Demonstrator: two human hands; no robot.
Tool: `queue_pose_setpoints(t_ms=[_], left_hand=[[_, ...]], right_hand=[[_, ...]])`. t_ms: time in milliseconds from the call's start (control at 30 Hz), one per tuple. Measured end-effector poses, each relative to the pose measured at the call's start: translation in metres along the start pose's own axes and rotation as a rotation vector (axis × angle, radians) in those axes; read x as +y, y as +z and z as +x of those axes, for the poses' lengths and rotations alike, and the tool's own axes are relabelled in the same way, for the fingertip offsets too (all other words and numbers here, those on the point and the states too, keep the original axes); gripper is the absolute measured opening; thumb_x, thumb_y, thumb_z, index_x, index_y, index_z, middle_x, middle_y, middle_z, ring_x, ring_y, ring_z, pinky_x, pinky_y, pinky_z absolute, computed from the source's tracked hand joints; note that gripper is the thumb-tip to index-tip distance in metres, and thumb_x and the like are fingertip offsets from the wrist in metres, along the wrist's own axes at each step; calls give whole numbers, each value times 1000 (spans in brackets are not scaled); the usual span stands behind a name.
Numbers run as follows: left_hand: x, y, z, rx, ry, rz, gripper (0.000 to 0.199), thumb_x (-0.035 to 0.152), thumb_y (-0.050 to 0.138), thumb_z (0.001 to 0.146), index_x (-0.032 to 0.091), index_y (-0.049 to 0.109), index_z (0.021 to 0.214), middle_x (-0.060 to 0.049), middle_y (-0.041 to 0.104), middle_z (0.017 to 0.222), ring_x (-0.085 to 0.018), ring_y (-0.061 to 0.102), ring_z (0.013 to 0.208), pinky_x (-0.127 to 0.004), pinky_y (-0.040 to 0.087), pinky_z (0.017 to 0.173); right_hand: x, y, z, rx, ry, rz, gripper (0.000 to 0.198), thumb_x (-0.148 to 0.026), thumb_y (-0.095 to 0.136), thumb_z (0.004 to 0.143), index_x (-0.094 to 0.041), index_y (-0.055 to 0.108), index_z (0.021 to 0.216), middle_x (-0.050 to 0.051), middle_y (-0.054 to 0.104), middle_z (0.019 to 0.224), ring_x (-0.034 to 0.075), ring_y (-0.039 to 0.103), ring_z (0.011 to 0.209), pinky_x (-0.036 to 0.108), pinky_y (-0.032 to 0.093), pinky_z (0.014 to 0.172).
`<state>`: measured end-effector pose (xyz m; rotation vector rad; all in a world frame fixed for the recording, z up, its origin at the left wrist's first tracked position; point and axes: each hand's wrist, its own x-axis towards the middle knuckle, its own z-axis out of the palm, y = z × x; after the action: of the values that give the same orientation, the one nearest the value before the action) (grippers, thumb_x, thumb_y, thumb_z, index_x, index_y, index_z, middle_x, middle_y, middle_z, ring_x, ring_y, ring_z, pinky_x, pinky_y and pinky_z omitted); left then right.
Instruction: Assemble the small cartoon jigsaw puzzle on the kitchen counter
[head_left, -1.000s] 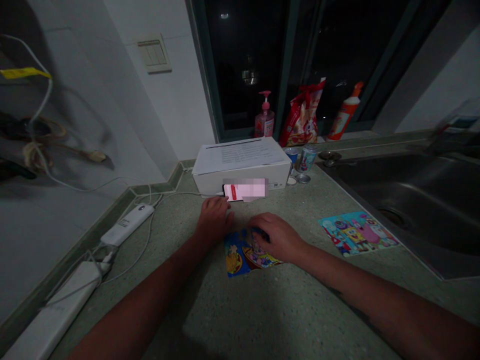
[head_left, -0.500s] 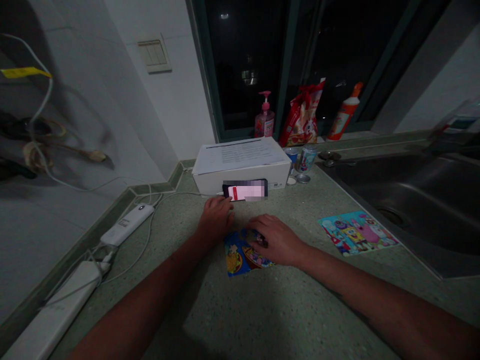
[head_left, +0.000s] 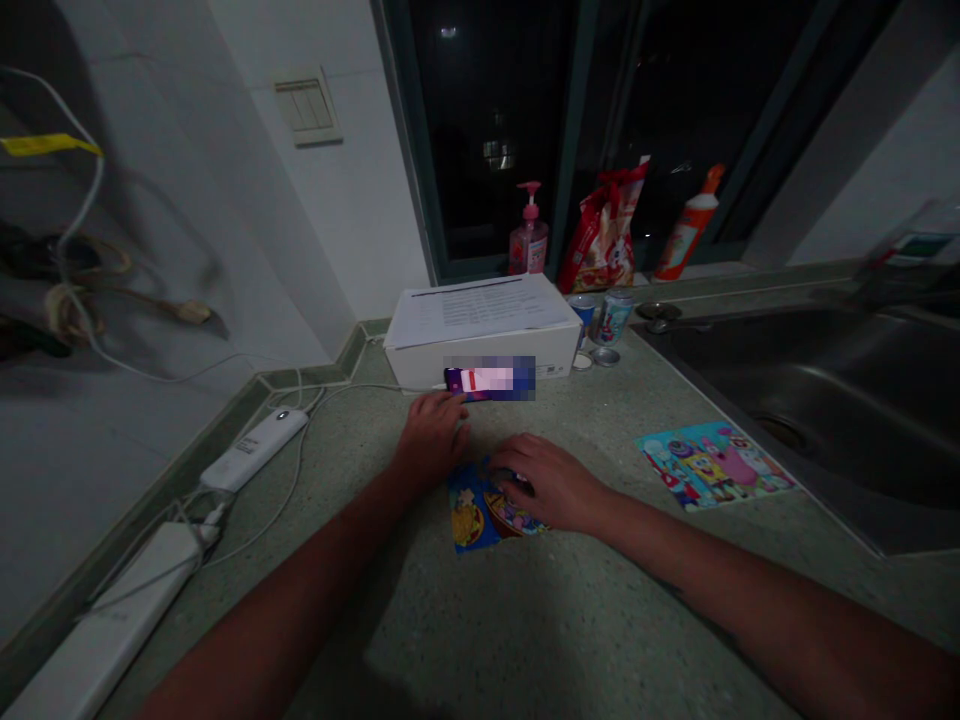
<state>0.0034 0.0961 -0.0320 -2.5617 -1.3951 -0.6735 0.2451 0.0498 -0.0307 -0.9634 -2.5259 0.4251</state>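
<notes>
Right hand [head_left: 553, 485] shifting slightly leftward over blue card [head_left: 469, 518], phone [head_left: 487, 380] screen turning part purple. Left hand [head_left: 431, 435] lying palm down, fingers loosely extending toward phone's lower edge — cannot tell if pressing. Right hand curving over card, thumb bending inward — cannot tell whether gripping. Card lying flat on speckled counter [head_left: 465, 640]. Phone leaning against white box [head_left: 480, 335]; second card [head_left: 712, 467] lying beside sink [head_left: 840, 400], dark window [head_left: 495, 100] standing behind.

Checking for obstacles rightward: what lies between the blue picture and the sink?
In the head view: the right hand, over part of the blue picture, then counter, then the turquoise picture beside the sink.
</notes>
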Motion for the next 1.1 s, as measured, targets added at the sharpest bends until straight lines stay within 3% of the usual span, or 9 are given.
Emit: queue_pose_setpoints(t_ms=[233,500,767,933,1100], left_hand=[[3,-2,1,-2,36,-21,20,23,54,99,19,68,113,-12,68,143,-33,54,137,-58,39,117],[7,-4,3,-106,105,-40,27,31,52,103,16,65,121,-13,54,160,-37,39,152,-65,21,130],[6,-1,4,-162,80,-30,30,35,48,106,16,65,122,-15,48,164,-38,30,159,-70,18,129],[5,-2,2,-79,111,-78,26,33,51,103,18,65,118,-13,58,156,-36,39,153,-68,18,130],[1,-3,0,6,135,-151,19,29,51,101,21,66,110,-8,74,131,-31,55,136,-64,23,129]], right_hand=[[-2,2,1,15,-41,-16,26,-16,58,100,-22,73,120,10,73,117,25,66,109,41,55,96],[-5,-2,1,12,-44,-14,26,-17,59,98,-20,74,119,10,74,112,26,67,106,41,55,92],[-5,-2,1,-8,-39,4,27,-18,57,99,-19,74,119,11,73,113,26,66,108,43,54,94],[-6,-4,1,25,4,-16,26,-22,60,98,-20,72,121,11,73,116,28,66,112,46,52,100],[-5,-2,1,-4,28,-64,26,-26,65,97,-19,72,121,11,73,115,29,66,112,47,51,100]])
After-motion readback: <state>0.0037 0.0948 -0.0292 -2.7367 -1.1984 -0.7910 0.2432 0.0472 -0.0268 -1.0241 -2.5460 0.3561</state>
